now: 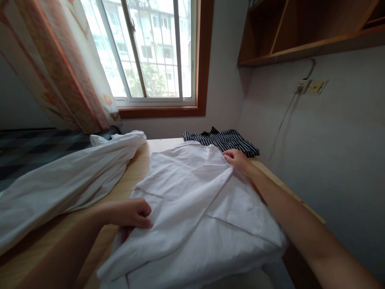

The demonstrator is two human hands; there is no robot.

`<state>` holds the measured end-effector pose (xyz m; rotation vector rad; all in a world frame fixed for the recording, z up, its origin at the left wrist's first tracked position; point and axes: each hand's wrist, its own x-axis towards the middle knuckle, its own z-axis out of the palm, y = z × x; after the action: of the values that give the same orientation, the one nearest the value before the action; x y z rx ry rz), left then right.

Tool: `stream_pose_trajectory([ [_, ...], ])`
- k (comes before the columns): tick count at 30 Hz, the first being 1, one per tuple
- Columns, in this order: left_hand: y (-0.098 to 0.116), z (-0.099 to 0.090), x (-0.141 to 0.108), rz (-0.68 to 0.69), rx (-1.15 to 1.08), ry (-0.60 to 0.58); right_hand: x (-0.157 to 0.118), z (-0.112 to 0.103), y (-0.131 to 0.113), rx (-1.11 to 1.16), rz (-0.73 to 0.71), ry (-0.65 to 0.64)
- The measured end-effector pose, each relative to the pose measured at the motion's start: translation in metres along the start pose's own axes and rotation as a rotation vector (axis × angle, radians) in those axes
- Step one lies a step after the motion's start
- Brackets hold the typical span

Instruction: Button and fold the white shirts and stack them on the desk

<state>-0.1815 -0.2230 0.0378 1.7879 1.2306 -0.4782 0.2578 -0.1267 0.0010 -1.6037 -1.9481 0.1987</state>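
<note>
Left hand (134,212) and right hand (237,159) pinch the shirt (186,200); beneath them is a table (120,188), beyond them a window (158,52), above right a shelf (315,24).

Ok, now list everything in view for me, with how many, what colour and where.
Collared garment: one, white, table centre
Striped shirt: one, black with white stripes, folded, table's far right
Rumpled cloth item: one, white, table's left side
Table: one, pale wood, under these
Checked fabric: one, dark, left
Curtain: one, cream and orange, floral, left of the window
Window: one, silvery, brown surround, far wall
Building: at least one, whitish, outside
Shelf unit: one, brown wood, upper right
Socket plates: two, cream, right wall
Cord: one, pale, hanging below them
Left hand: one, bare, garment's left edge
Right hand: one, bare, garment's far right edge
</note>
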Motion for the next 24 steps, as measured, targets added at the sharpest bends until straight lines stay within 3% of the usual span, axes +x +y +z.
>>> stream_pose_trajectory([
  [6,0.001,0.001,-0.001,-0.027,-0.057,-0.030,0.045,0.026,-0.012,-0.243,0.111,0.051],
  [15,0.000,0.002,-0.001,-0.034,-0.050,-0.035,0.082,0.040,-0.026,-0.250,0.233,-0.023],
  [24,0.001,0.000,-0.007,0.042,0.029,-0.031,0.100,0.041,-0.008,-0.236,0.340,0.115],
])
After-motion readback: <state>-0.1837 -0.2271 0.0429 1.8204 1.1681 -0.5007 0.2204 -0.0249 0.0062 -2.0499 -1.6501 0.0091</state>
